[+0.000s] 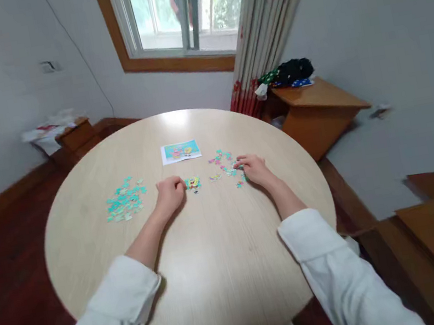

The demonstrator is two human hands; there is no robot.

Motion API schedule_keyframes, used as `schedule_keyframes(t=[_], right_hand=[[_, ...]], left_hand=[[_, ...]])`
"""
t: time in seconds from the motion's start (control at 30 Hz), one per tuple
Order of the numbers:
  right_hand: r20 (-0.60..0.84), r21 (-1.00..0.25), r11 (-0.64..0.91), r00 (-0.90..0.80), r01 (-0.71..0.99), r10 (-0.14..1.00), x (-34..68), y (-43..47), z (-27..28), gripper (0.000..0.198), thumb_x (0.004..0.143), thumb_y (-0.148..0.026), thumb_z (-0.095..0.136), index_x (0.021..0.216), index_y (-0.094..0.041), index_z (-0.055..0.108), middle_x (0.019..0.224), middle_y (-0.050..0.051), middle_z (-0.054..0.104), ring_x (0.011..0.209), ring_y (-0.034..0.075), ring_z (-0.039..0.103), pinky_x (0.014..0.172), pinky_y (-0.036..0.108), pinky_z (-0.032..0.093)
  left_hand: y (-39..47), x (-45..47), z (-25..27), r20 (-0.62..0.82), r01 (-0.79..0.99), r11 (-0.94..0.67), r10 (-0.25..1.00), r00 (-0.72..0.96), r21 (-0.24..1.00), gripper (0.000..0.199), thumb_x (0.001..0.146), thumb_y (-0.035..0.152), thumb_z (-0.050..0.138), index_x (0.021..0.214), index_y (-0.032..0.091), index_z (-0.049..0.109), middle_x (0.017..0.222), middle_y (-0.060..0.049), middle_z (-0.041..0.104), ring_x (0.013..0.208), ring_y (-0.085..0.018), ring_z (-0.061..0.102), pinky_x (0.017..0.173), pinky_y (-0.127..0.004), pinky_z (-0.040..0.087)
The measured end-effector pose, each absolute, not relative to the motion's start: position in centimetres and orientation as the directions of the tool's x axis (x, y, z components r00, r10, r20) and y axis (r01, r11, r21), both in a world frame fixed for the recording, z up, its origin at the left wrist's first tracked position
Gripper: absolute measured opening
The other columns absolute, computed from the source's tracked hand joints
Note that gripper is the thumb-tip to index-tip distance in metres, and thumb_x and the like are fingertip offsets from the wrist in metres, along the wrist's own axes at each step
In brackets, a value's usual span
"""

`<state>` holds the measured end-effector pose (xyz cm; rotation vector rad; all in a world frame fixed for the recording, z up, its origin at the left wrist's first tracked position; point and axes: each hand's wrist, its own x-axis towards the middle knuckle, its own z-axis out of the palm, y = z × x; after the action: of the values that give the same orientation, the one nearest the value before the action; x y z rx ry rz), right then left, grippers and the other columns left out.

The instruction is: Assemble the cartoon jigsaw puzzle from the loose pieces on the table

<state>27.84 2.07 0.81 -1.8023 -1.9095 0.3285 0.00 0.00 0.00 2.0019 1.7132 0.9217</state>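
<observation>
My left hand [171,192] rests on the table with its fingers curled in, against the left side of a small joined cluster of yellow and teal puzzle pieces [193,182]. What its fingertips hold, if anything, is hidden. To the right, my right hand [255,169] has its fingers stretched apart over a loose scatter of pink, teal and white puzzle pieces [220,157], touching some of them. Between cluster and scatter lies a short strip of puzzle pieces [215,178]. A printed picture sheet [181,152] with a pink and a yellow figure lies behind the cluster.
A larger heap of mostly teal puzzle pieces [125,201] spreads left of my left hand on the round wooden table [220,278]. Beyond the table stand a wooden cabinet [321,114] with dark cloth on top, a curtain [261,27] and a window [183,12].
</observation>
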Motion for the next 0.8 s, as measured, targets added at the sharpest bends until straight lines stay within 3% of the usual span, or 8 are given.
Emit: schedule_keyframes(t=[0.3,0.8], right_hand=[[0.185,-0.427,0.094,-0.015,0.899,0.983,27.46,2.14,0.24,0.04,0.082,-0.01,0.042,0.105,-0.026,0.07,0.125,0.006,0.059,0.117,0.021,0.048,0.098,0.042,0.028],[0.213,-0.365,0.068,0.013,0.929,0.977,27.14,2.22,-0.07,0.038,0.082,-0.014,0.043,0.107,-0.027,0.069,0.125,0.007,0.058,0.115,0.022,0.046,0.097,0.041,0.026]], left_hand=[[-0.25,0.05,0.3,0.239,0.746,-0.202,0.969,0.06,0.635,0.029,0.07,0.014,0.038,0.062,0.018,0.066,0.072,-0.003,0.071,0.074,-0.018,0.063,0.081,-0.032,0.041],[-0.29,0.08,0.54,0.226,0.749,-0.198,0.972,0.066,0.632,0.028,0.071,0.013,0.039,0.063,0.018,0.066,0.073,-0.004,0.071,0.076,-0.018,0.064,0.082,-0.031,0.042]])
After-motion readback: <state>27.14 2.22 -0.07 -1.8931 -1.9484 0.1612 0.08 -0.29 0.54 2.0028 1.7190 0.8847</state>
